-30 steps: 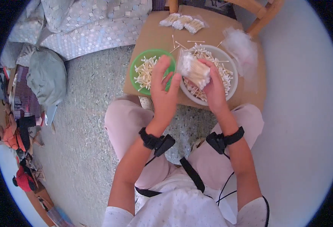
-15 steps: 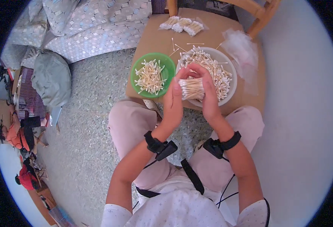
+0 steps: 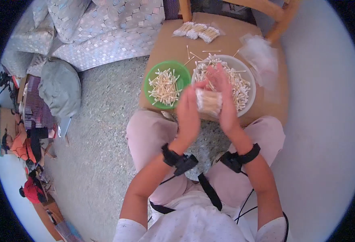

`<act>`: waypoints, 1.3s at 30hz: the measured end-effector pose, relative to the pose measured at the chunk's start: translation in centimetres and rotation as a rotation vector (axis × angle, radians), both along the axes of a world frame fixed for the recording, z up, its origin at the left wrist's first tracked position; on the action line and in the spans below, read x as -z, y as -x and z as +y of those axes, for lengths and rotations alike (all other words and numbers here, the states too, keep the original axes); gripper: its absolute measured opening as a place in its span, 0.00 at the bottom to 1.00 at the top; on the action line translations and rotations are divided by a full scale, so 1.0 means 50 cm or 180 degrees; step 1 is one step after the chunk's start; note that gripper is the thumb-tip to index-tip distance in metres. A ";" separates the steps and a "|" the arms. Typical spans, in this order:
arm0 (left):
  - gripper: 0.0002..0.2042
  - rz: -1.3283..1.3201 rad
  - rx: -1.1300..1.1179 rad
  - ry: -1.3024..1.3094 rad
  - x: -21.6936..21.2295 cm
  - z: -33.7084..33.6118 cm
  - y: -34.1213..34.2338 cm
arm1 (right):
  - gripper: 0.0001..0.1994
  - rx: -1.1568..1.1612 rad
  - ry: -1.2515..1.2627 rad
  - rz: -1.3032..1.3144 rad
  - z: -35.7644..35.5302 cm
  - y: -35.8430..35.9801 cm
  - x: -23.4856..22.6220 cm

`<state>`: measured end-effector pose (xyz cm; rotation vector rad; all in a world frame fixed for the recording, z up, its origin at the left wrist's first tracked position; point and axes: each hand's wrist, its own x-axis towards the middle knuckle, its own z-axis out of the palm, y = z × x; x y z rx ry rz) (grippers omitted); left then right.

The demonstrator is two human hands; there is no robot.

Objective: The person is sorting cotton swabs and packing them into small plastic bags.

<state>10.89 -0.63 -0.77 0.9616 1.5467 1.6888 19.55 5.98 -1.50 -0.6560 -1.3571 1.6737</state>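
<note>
Between my two palms is a bundle of cotton swabs (image 3: 209,101), its sticks running across from one palm to the other. My left hand (image 3: 188,109) presses on the white tips at one end, and my right hand (image 3: 228,105) presses on the other end with its fingers pointing up and away. Both hands are somewhat smeared by motion. Just beyond them stands a white bowl (image 3: 251,96) heaped with loose cotton swabs, partly covered by my hands. To its left, a green bowl (image 3: 182,82) holds a smaller heap of the same swabs.
Brown cardboard (image 3: 167,38) covers the wooden chair seat under the bowls. Packed swab bundles (image 3: 196,31) lie at the back, and clear plastic bags (image 3: 262,58) at the right. A few stray swabs (image 3: 188,52) lie behind the bowls. Two people sit at far left.
My right hand's fingers have straightened upward from their curl over the bundle. The swab bundle stays between my palms. The whole view has shifted slightly, with the scene lower and farther right.
</note>
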 end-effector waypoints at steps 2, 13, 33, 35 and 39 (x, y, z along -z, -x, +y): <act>0.20 0.0223 -0.0195 -0.0190 0.006 -0.007 -0.030 | 0.33 0.0005 0.0070 0.0163 0.001 -0.005 0.008; 0.17 0.0843 -0.0307 -0.0713 -0.134 0.184 0.177 | 0.23 0.0635 -0.1518 -0.1831 0.060 -0.063 0.030; 0.15 0.3515 0.0357 0.0708 0.065 0.337 0.322 | 0.17 0.0755 -0.2290 -0.2795 0.028 -0.025 0.015; 0.14 0.3254 0.0569 0.0306 0.068 0.338 0.304 | 0.17 0.0839 -0.2369 -0.2780 0.026 -0.033 0.022; 0.14 0.3000 0.0148 0.0097 0.053 0.354 0.326 | 0.16 0.0819 -0.2368 -0.2734 0.023 -0.037 0.017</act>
